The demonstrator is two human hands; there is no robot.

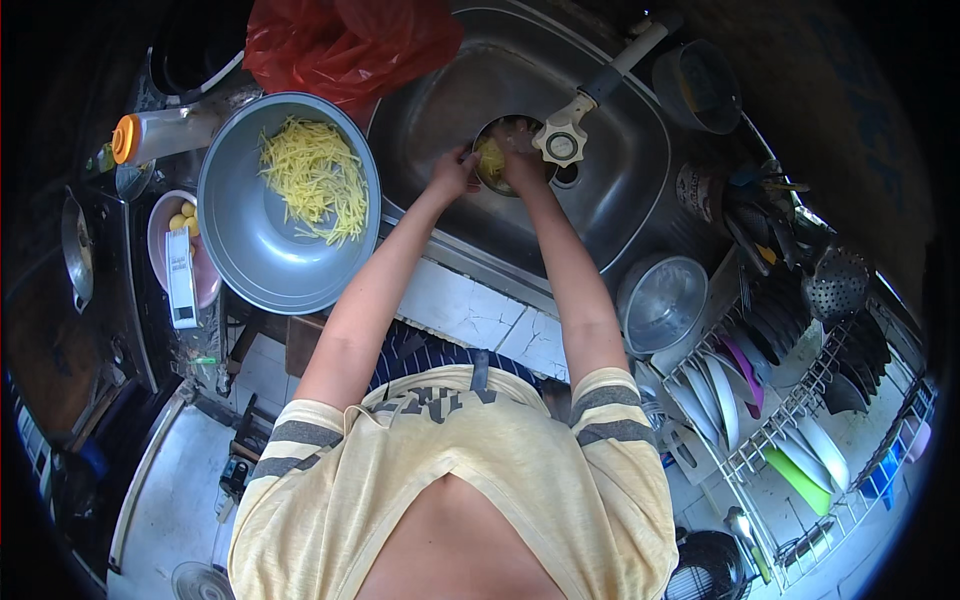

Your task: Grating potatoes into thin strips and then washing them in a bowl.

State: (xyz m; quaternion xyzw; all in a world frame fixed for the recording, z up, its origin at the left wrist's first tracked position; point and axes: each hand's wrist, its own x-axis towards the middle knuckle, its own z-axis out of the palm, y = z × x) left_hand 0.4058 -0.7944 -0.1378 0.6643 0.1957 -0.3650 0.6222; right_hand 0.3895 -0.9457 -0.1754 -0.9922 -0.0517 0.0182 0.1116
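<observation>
In the metal sink [465, 90], a small round bowl [504, 190] stands under the tap [564, 139], with pale yellow shreds [491, 157] inside. My left hand [454, 174] grips the bowl's left rim. My right hand [519, 154] reaches down into the bowl among the shreds; its fingers are partly hidden by the tap and the bowl, so its grip cannot be made out. Left of the sink, a large grey basin [277, 277] holds a heap of yellow shreds [319, 180] that look like potato.
A red plastic bag [345, 45] lies over the sink's upper left edge. Beyond the basin are a pink bowl [161, 247] with peeled potatoes, a white grater [181, 277] and an orange-lidded jug [169, 135]. On the right stand a metal pot [664, 304] and a dish rack [739, 476] with plates.
</observation>
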